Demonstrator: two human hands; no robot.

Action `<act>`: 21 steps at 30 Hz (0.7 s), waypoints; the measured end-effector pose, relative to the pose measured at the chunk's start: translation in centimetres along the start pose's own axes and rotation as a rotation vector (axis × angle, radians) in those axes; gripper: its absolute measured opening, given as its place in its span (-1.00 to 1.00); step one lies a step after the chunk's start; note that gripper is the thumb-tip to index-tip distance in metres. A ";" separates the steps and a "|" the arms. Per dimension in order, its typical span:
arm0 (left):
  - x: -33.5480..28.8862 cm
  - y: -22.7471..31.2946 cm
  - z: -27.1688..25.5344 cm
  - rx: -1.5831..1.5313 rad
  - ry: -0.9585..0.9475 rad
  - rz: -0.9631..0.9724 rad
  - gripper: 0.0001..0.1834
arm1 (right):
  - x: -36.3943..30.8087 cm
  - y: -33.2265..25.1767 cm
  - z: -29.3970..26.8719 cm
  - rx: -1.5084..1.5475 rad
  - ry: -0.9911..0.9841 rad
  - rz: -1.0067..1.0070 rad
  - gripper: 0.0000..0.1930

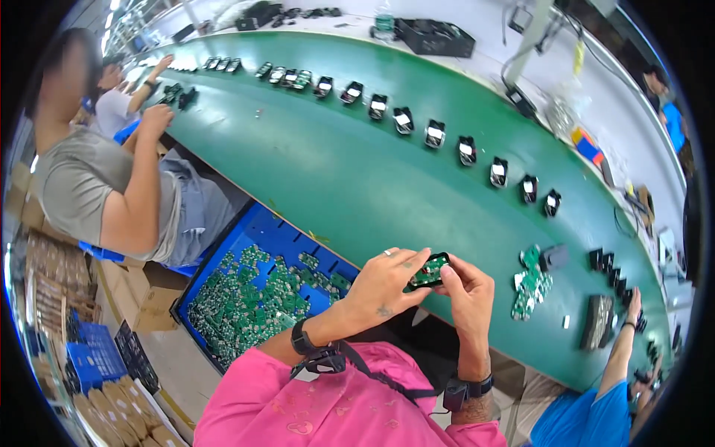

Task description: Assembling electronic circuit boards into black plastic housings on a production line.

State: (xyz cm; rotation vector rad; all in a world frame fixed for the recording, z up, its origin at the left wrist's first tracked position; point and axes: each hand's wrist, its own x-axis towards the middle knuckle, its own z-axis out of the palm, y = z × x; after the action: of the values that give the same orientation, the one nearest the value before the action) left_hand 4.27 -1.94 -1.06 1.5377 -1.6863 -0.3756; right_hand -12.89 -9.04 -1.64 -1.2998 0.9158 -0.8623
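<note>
Between my two hands, above the front edge of the green table, is a black plastic housing with a green circuit board (430,273) lying in it. My left hand (386,281) grips the housing from the left, its fingers along the far side. From the right, my right hand (467,290) holds the other end, the thumb pressed on the board. Just to the right, a loose pile of green circuit boards (531,287) lies on the table beside a dark grey block (554,258).
A long row of black housings (434,134) crosses the far side of the green table (313,156). At my left stands a blue bin (249,223) heaped with circuit boards. A co-worker (104,179) sits left; another's blue sleeve (588,417) reaches in at right, near a dark stack (598,322).
</note>
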 end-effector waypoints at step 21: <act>17.9 -42.0 -26.9 0.527 0.723 -0.712 -0.62 | 11.1 6.1 11.4 -0.955 -0.226 -0.539 -0.59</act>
State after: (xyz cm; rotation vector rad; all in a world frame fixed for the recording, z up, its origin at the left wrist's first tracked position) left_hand 53.83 -19.84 -6.57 2.2830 -0.6573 0.2928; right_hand 2.07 -14.17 -7.99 -2.4975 0.8215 -0.6509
